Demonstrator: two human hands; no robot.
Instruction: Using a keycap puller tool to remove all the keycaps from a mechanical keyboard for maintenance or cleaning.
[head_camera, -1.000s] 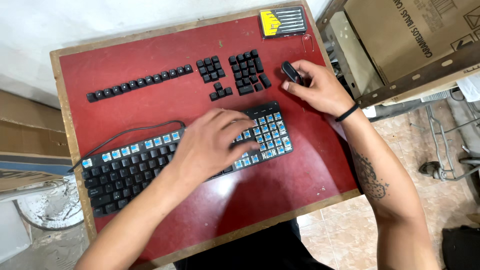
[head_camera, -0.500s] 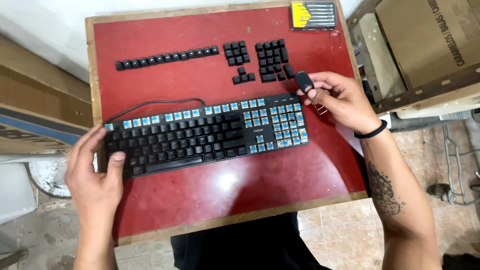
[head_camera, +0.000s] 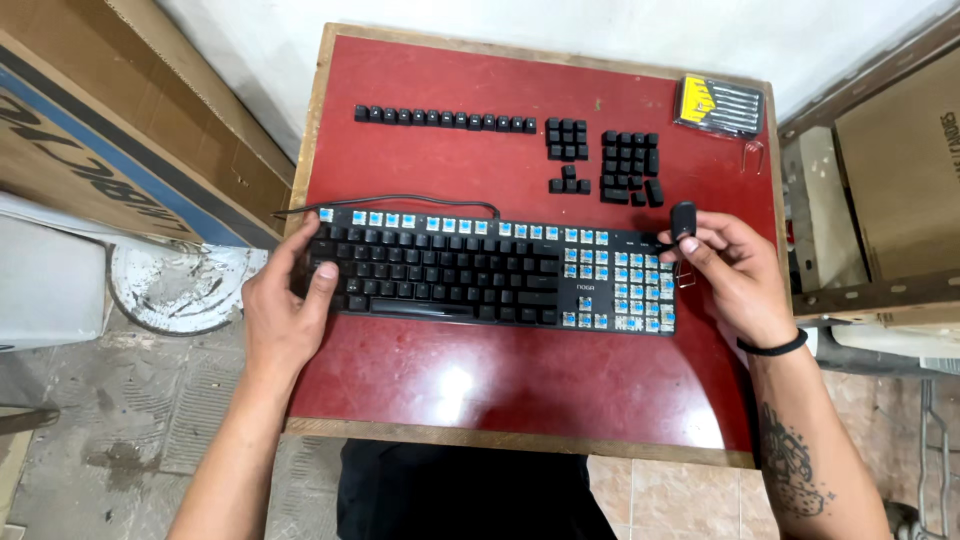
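A black keyboard (head_camera: 470, 275) lies across the red table (head_camera: 520, 380), with blue switches bare along its top row and right side. My left hand (head_camera: 285, 300) grips the keyboard's left end, thumb on the keys. My right hand (head_camera: 730, 275) is at the keyboard's right end and holds a small black keycap puller (head_camera: 684, 218) between thumb and fingers. Removed black keycaps sit in a row (head_camera: 445, 119) and in clusters (head_camera: 605, 158) at the back of the table.
A yellow and black screwdriver bit set (head_camera: 722, 102) lies at the table's back right corner, a wire clip (head_camera: 752, 155) beside it. Cardboard boxes (head_camera: 110, 130) stand to the left and a box (head_camera: 895, 170) to the right. A white round lid (head_camera: 180, 285) rests on the floor.
My left hand came off the middle of the keyboard and took hold of its left end. The keyboard now lies straighter. My right hand lifted the puller from the keycaps toward the keyboard's right end.
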